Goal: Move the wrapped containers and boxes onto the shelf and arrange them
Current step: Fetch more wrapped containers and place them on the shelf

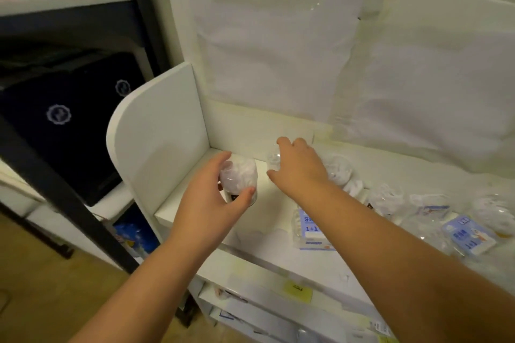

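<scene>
On the white shelf (267, 253), my left hand (211, 203) grips a clear wrapped container (241, 175) with white contents near the left end wall. My right hand (299, 167) rests on top of a second clear wrapped container (274, 160) just to the right, fingers curled over it. A third wrapped container (338, 168) stands behind my right wrist. Further right lie several more wrapped containers (386, 198) and two blue-and-white boxes, one (309, 231) under my right forearm, the other (468, 234) near the right edge.
The shelf has a white side panel (158, 131) on the left and a tall back panel (334, 50) covered with plastic film. A dark metal rack (69, 203) with black bags (64, 120) stands to the left. Lower shelves (278, 312) hold boxes and a yellow tag.
</scene>
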`<state>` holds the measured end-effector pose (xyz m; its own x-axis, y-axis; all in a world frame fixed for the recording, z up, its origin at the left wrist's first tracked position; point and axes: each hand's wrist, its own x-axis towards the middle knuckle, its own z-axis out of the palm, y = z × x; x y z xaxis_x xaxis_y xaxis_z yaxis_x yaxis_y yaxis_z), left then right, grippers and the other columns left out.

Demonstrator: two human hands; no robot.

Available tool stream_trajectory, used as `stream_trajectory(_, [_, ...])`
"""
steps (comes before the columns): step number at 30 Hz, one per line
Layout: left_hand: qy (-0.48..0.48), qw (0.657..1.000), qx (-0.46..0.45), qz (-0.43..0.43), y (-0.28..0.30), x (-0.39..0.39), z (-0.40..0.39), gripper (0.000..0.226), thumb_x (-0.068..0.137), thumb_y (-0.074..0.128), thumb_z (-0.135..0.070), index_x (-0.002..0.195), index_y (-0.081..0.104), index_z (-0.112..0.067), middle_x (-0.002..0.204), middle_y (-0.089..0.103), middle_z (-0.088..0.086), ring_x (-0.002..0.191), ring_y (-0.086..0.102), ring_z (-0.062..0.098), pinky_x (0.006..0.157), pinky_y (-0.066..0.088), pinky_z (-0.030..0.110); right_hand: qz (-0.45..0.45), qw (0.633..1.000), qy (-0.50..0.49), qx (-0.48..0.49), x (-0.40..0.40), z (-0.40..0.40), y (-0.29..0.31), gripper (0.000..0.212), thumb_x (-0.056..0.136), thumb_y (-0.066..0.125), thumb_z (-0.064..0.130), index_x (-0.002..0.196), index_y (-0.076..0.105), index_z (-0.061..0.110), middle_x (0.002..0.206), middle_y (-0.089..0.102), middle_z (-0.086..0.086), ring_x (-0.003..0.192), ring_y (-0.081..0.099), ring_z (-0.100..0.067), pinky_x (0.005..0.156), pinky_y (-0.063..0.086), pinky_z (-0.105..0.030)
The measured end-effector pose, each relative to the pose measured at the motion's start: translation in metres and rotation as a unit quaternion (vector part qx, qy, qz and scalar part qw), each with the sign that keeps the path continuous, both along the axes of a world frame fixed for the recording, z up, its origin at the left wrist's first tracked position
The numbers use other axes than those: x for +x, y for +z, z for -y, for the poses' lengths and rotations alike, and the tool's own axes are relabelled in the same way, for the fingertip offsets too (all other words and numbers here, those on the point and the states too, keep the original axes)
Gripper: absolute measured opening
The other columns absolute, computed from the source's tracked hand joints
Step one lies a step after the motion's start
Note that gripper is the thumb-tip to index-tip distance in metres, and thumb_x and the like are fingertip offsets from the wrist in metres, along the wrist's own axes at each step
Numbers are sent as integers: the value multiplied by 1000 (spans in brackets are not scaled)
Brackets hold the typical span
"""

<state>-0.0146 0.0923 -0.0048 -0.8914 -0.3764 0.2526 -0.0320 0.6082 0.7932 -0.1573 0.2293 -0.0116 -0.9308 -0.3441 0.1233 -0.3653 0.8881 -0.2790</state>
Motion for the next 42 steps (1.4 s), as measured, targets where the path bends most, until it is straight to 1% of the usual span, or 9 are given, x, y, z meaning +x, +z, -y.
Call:
stream_trajectory(6, [6,1000,-19,-2,4,11,11,74,78,75,-47,142,39,-39,127,50,-23,106,53,-1,87,50,24,-5,999,5,-49,-6,8,-7,53,82,68,33,128,43,24,123,45,-12,106,55,-33,79,52,-37])
stream_trajectory(9, [11,1000,-18,-15,9,13,12,75,77,75,-47,142,39,-39,127,50,-23,102,54,-4,85,48,23,7,991,16,-132,-1,5,2,59,75,71,38,129,47,31,124,47,-4,103,58,-26,82,51,-34])
stream_trajectory(13, [10,999,-16,-46,20,9,9,74,79,75,-45,143,39,-40,127,49,-24,99,52,-12,80,42,14,-30,962,10,-271,21,-20,29,59,72,76,36,125,50,35,119,46,5,94,55,-12,78,41,-23])
stream_trajectory(17, [-7,996,-5,-86,34,1,-9,74,80,76,-36,144,40,-35,125,50,-21,95,51,-22,74,41,2,-47,937,-1,-345,52,-66,54,59,72,78,35,123,51,42,119,46,9,96,54,0,85,44,-19])
stream_trajectory(21, [-53,991,30,-122,49,-12,-43,74,75,78,-36,139,41,-33,122,55,-18,96,60,-8,80,46,11,-61,932,-32,-355,84,-124,70,60,73,77,41,126,49,48,120,47,18,104,54,2,94,48,-25])
stream_trajectory(24, [-102,985,32,-137,58,-19,-77,67,74,78,-39,132,44,-36,120,57,-19,96,61,-5,82,49,18,-96,931,-67,-347,108,-170,80,61,75,77,43,128,49,49,119,47,22,105,54,1,95,49,-25])
stream_trajectory(29, [-194,970,41,-141,69,-28,-144,60,74,77,-42,127,48,-40,121,59,-18,94,62,-4,76,45,9,-147,930,-120,-316,142,-239,97,65,74,79,44,132,50,42,119,50,19,106,58,-3,95,52,-28])
stream_trajectory(39, [-328,925,62,-179,92,-21,-278,63,77,76,-41,134,50,-36,126,59,-16,99,62,-2,85,48,18,-250,905,-204,-279,215,-348,137,68,75,77,48,135,51,35,121,54,15,108,60,-7,91,54,-30])
stream_trajectory(42, [-349,917,52,-189,100,-9,-313,65,76,73,-47,136,48,-39,127,58,-17,100,62,-2,84,47,16,-275,889,-217,-297,236,-381,148,68,75,77,48,136,51,34,121,54,15,108,60,-5,92,53,-26])
